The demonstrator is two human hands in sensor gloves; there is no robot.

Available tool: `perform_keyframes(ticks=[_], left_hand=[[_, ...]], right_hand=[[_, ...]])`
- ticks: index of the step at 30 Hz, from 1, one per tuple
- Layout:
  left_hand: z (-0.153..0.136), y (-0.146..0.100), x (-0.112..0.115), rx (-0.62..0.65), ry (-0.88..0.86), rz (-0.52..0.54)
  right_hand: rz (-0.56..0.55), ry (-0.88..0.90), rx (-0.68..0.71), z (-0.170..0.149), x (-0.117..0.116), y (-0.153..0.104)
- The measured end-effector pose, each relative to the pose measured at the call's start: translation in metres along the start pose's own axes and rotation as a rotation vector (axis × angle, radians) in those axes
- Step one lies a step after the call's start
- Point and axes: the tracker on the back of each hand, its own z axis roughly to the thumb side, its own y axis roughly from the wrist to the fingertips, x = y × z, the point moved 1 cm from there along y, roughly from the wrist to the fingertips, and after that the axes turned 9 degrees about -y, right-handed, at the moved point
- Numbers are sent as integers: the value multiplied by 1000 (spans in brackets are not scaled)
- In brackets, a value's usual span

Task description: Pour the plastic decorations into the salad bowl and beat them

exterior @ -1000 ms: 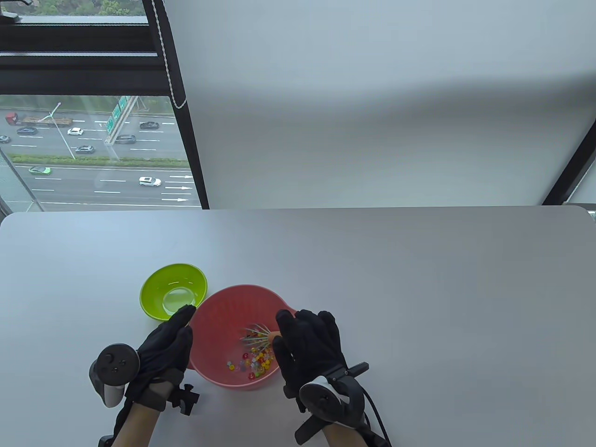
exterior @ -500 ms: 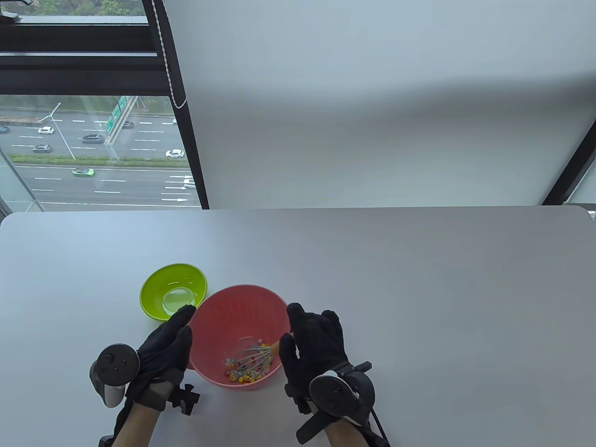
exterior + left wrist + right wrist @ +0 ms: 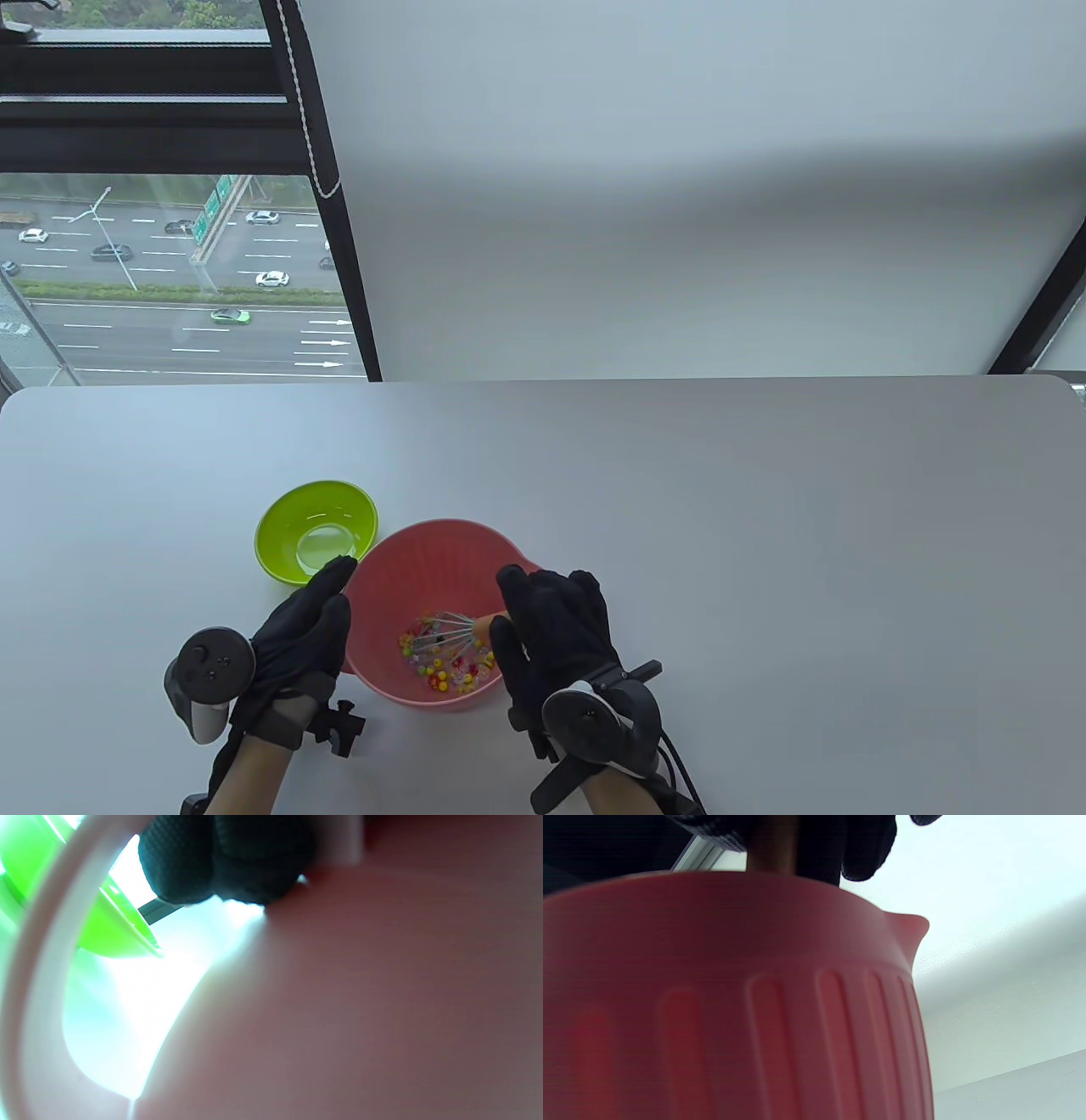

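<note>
Beating stage, seen from above and from both wrists

Pink salad bowl [image 3: 437, 560] sitting on the grey counter [image 3: 764, 526] near its front edge, within easy reach of both hands, pouring spout [image 3: 913, 926] pointing away to the right. Plastic decorations [image 3: 441, 662], small beads in red, yellow and green, lying scattered over the bowl's floor, so pouring judged already done. Lime-green bowl [image 3: 316, 531] standing just behind and to the left of the pink one, apparently emptied and parked out of the beating path; whether the two rims are touching cannot be told.

Left hand [image 3: 297, 632] lying flat against the pink bowl's left outer wall, fingers [image 3: 220, 861] extended and together, pressing rather than gripping; judged as bracing the bowl against sliding under the stirring. Left wrist view showing mostly blurred pink wall close to the lens, green rim beyond.

Right hand [image 3: 556, 632] hanging over the bowl's right rim, fingers curled and clamped on the orange handle of a wire whisk [image 3: 450, 632]. Whisk slanting down and leftward, wire loops reaching in among the beads. Right wrist view showing the ribbed outer wall and the handle rising behind the rim into the glove.

Main risk, as a judgement: flicking light beads over the rim
</note>
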Motion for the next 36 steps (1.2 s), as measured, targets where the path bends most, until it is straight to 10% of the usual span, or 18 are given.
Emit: perform_keyframes(ticks=[36], left_hand=[[-2,-1,0,10,0,0]], right_hand=[[-76,-22,-19,-5,12,1]])
